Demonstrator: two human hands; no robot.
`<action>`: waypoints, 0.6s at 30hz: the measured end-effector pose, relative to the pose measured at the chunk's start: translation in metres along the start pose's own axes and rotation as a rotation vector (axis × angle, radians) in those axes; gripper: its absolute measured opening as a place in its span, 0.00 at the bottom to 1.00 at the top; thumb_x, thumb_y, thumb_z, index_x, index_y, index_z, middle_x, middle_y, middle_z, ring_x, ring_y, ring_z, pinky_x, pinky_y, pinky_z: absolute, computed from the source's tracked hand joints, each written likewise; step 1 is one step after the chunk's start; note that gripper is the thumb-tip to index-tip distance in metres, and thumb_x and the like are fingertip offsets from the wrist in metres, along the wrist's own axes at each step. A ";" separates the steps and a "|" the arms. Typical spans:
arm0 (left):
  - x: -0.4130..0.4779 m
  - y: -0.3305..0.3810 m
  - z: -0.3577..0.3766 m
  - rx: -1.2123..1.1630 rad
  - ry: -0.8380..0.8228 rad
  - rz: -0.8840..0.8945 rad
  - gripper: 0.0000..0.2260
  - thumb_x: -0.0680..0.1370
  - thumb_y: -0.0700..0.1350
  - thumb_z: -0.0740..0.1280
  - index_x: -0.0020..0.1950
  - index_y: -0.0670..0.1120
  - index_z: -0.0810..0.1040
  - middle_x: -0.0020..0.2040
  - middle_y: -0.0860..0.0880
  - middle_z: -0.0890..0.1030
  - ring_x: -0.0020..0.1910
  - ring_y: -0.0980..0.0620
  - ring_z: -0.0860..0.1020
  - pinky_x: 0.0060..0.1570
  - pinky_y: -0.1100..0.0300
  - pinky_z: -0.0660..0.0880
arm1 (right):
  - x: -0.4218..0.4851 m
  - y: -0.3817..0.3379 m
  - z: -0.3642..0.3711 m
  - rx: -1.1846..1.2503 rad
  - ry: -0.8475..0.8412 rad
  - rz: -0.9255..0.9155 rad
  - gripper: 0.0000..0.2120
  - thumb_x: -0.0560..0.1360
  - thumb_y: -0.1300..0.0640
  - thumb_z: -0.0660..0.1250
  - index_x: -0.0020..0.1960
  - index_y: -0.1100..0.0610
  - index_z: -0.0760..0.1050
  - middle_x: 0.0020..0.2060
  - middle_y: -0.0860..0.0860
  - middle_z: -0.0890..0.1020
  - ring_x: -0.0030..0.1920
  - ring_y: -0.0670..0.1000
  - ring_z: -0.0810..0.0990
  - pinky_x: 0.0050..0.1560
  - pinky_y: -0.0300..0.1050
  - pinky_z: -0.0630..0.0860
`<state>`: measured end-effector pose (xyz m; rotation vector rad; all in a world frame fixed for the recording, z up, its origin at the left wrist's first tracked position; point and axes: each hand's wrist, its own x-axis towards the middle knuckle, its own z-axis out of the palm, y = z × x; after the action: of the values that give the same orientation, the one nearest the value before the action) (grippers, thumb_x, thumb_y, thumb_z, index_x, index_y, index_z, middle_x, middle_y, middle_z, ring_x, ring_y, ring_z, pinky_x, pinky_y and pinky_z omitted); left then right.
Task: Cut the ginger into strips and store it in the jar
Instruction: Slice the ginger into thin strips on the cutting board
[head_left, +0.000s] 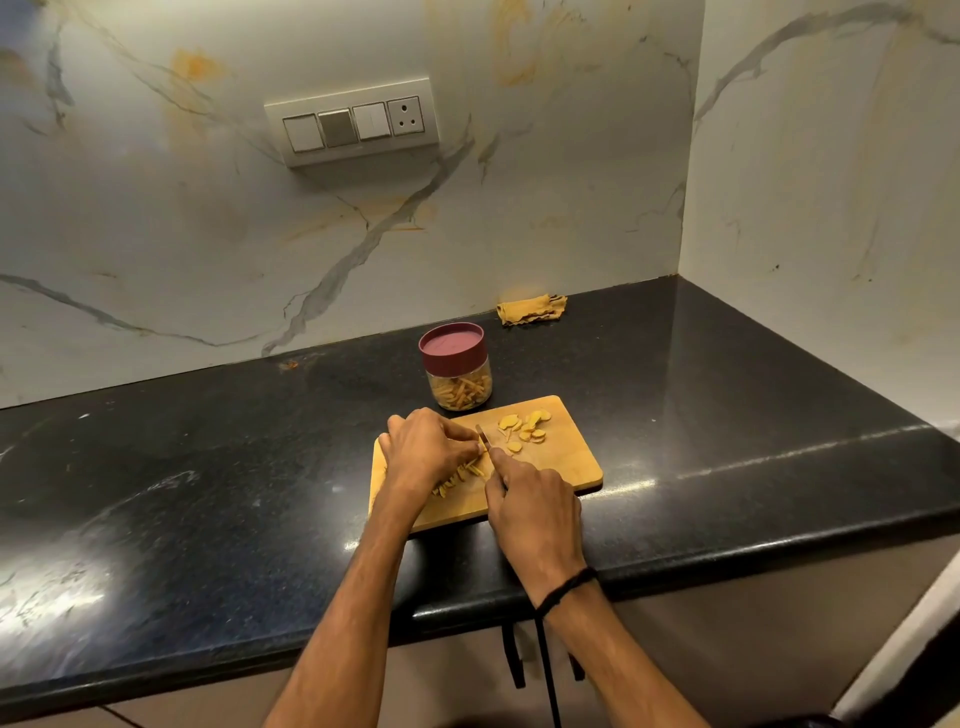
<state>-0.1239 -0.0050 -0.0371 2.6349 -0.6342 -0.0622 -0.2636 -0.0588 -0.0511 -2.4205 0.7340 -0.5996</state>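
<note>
Two bare hands work over a wooden board (571, 467) lying on a black stone surface (208, 467). The left hand (426, 449) sits on the board's left part. Its fingers curl down and pin a small piece of ginger (481, 450) against the wood; most of that piece is hidden under the fingertips. The right hand (535, 512), nearer and to the right, is clenched around the handle of a knife (483, 437). Its forefinger lies along the top, and the short blade points away, touching the ginger just beside the left fingertips. A black cord (566, 587) circles the right wrist.

Cut strips (460, 478) lie in a loose heap on the board between the two hands. Round slices (524, 428) lie on the board's far right part, apart from the blade. Just beyond the board's far edge stands a clear jar (460, 387) with a dark red lid (452, 344) on it and strips inside. Farther right, against the marble wall, lies a crumpled yellow cloth (530, 309). A switch panel (353, 122) is set in the wall above.
</note>
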 end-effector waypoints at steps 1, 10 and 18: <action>0.000 0.000 0.000 0.002 -0.001 -0.001 0.10 0.75 0.56 0.73 0.56 0.58 0.85 0.56 0.53 0.81 0.57 0.49 0.65 0.50 0.54 0.61 | 0.000 0.000 0.000 -0.004 0.000 -0.002 0.19 0.84 0.49 0.54 0.74 0.45 0.64 0.49 0.49 0.82 0.46 0.47 0.78 0.40 0.39 0.68; 0.002 0.001 0.000 0.032 0.003 0.007 0.10 0.75 0.57 0.73 0.54 0.58 0.86 0.55 0.54 0.82 0.56 0.49 0.65 0.50 0.53 0.61 | 0.003 0.000 0.001 -0.116 -0.005 -0.045 0.18 0.84 0.51 0.52 0.73 0.46 0.66 0.47 0.50 0.81 0.46 0.50 0.79 0.39 0.42 0.67; -0.001 0.004 -0.004 0.062 -0.009 -0.002 0.11 0.75 0.59 0.72 0.55 0.58 0.85 0.57 0.52 0.80 0.57 0.48 0.65 0.54 0.52 0.63 | -0.010 -0.003 -0.002 -0.218 -0.075 -0.065 0.16 0.84 0.55 0.53 0.71 0.50 0.64 0.46 0.52 0.80 0.46 0.52 0.80 0.38 0.44 0.67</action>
<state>-0.1260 -0.0067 -0.0319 2.6963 -0.6460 -0.0567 -0.2716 -0.0512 -0.0502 -2.6604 0.7249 -0.4717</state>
